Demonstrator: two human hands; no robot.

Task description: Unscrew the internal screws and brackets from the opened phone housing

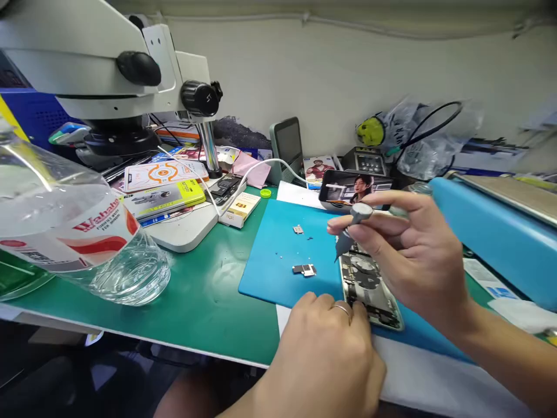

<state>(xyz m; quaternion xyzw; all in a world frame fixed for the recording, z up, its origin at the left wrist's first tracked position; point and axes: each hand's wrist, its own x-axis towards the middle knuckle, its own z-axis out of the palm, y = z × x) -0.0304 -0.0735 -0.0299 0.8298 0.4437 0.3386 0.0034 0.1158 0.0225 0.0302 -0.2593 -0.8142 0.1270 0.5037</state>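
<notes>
A: What lies farthest left?

B: Well to the left of your left grip (333, 354), a water bottle (98, 232) stands tilted in view on the green tabletop (213, 307). Behind the bottle is a microscope (108, 64).

A: And closer in?

B: The blue mat (261, 267), just beyond your left grip, with a small metal piece (298, 230) and a black-and-silver part (308, 270) on it.

A: How is the left grip?

B: Your fingers are bent at the near end of the opened phone (365, 276); I cannot tell whether they clamp its edge. That phone lies on the mat, below and left of your right grip (420, 261).

A: And the right one?

B: You pinch a grey tool (361, 212) between thumb and fingers, its dark tip pointing down over the phone. Behind your right grip leans a lit phone (339, 188); to its right sits a blue case (491, 232).
</notes>
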